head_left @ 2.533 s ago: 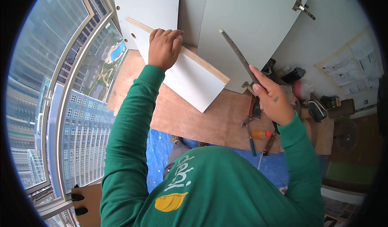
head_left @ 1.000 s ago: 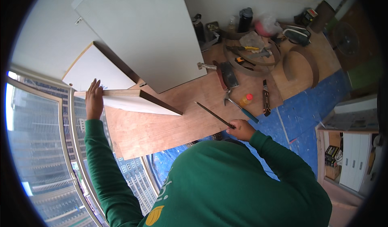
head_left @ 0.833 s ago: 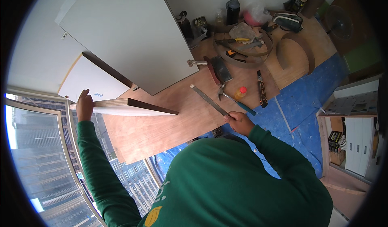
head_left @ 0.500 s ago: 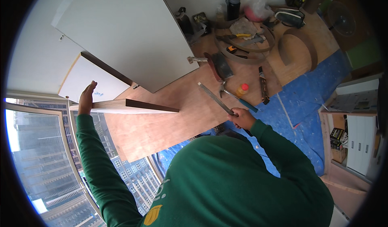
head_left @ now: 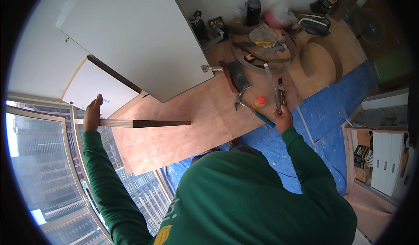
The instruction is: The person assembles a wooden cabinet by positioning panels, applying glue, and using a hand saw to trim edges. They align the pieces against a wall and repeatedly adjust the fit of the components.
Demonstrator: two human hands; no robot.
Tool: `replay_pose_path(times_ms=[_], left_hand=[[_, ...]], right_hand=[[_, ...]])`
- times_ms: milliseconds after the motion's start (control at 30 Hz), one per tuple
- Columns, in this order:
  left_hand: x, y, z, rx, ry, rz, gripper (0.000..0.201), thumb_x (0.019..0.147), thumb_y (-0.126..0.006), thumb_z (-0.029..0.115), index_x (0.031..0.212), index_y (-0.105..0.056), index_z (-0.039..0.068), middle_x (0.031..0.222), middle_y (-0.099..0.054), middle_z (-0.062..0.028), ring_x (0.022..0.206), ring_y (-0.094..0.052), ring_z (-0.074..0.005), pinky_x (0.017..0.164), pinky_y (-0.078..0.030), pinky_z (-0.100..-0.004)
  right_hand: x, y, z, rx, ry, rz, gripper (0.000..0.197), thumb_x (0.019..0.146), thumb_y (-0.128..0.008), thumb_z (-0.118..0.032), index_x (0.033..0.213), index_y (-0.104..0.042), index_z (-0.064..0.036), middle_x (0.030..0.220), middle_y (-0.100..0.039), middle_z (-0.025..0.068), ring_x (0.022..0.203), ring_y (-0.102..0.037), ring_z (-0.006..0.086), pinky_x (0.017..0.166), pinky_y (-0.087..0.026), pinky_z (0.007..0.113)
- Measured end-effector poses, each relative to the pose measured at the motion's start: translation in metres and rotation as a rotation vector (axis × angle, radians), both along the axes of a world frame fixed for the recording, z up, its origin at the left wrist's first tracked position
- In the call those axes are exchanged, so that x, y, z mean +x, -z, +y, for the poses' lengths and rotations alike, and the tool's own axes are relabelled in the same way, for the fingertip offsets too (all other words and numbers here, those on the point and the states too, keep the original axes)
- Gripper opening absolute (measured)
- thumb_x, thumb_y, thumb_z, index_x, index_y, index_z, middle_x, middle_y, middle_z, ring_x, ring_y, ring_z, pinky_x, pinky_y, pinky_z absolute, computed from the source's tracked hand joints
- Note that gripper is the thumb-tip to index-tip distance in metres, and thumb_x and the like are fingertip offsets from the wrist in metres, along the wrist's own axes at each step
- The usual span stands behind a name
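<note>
My left hand (head_left: pixel 92 113) grips a laminated board (head_left: pixel 161 123) near its left end; the board stands on edge, its dark edge strip facing up. My right hand (head_left: pixel 283 117) is closed on one end of a long flat metal file (head_left: pixel 271 84), which points away over the plywood. Right beside the file lies a dark utility knife (head_left: pixel 281 88). A small bottle with a red cap (head_left: pixel 259 102) and a claw hammer (head_left: pixel 253 110) with a teal grip are just left of my right hand.
Plywood (head_left: pixel 157 147) forms the work surface. A white cabinet door (head_left: pixel 135 35) stands open at far left, with a window (head_left: pixel 39 166) nearer. Coiled edge banding (head_left: pixel 334 55), a flask (head_left: pixel 253 11) and tools lie at the back. Blue sheeting (head_left: pixel 323 114) covers the floor at right.
My right hand has swung the file to the right, beside the utility knife. The board has turned slightly under my left hand, so its upper edge now shows narrower.
</note>
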State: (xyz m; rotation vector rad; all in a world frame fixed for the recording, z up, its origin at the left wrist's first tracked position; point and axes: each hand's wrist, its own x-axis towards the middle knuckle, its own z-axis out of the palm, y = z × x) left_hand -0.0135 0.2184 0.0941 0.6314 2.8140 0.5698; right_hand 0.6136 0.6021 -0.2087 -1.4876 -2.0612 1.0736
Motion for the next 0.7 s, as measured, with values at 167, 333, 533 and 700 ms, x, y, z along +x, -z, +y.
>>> replay_pose_path(times_ms=[167, 333, 533, 700], left_hand=[[0.01, -0.001, -0.007, -0.071, 0.007, 0.078, 0.085, 0.106, -0.044, 0.073, 0.139, -0.072, 0.0, 0.134, -0.075, -0.0224, 0.132, -0.067, -0.0367, 0.112, -0.048, -0.0438], [0.029, -0.005, -0.008, -0.104, -0.038, 0.107, 0.08, 0.107, -0.044, 0.071, 0.137, -0.074, 0.002, 0.132, -0.077, -0.0199, 0.129, -0.069, -0.0366, 0.11, -0.05, -0.0444], [0.048, -0.013, -0.011, -0.094, -0.023, 0.146, 0.073, 0.108, -0.048, 0.065, 0.124, -0.078, 0.0, 0.119, -0.079, -0.022, 0.117, -0.072, -0.0412, 0.102, -0.052, -0.046], [0.052, -0.012, -0.011, -0.077, -0.051, 0.165, 0.069, 0.108, -0.048, 0.062, 0.119, -0.08, 0.002, 0.116, -0.08, -0.0209, 0.115, -0.073, -0.0406, 0.1, -0.053, -0.0465]], right_hand=[[0.016, 0.054, 0.023, 0.074, -0.114, -0.224, 0.027, 0.093, -0.071, -0.017, 0.113, -0.067, 0.0009, 0.104, -0.074, 0.0282, 0.099, -0.071, 0.0501, 0.086, -0.057, 0.054], [0.002, 0.081, 0.039, 0.071, -0.15, -0.256, 0.024, 0.093, -0.069, -0.018, 0.112, -0.067, -0.0019, 0.106, -0.074, 0.0293, 0.103, -0.071, 0.0497, 0.088, -0.056, 0.056], [-0.008, 0.099, 0.052, 0.066, -0.178, -0.299, 0.028, 0.093, -0.068, -0.017, 0.117, -0.065, -0.0032, 0.106, -0.075, 0.0291, 0.105, -0.071, 0.0504, 0.088, -0.056, 0.058], [-0.018, 0.097, 0.054, 0.059, -0.192, -0.34, 0.033, 0.092, -0.069, -0.014, 0.123, -0.065, -0.0035, 0.11, -0.075, 0.0293, 0.108, -0.07, 0.05, 0.093, -0.056, 0.057]])
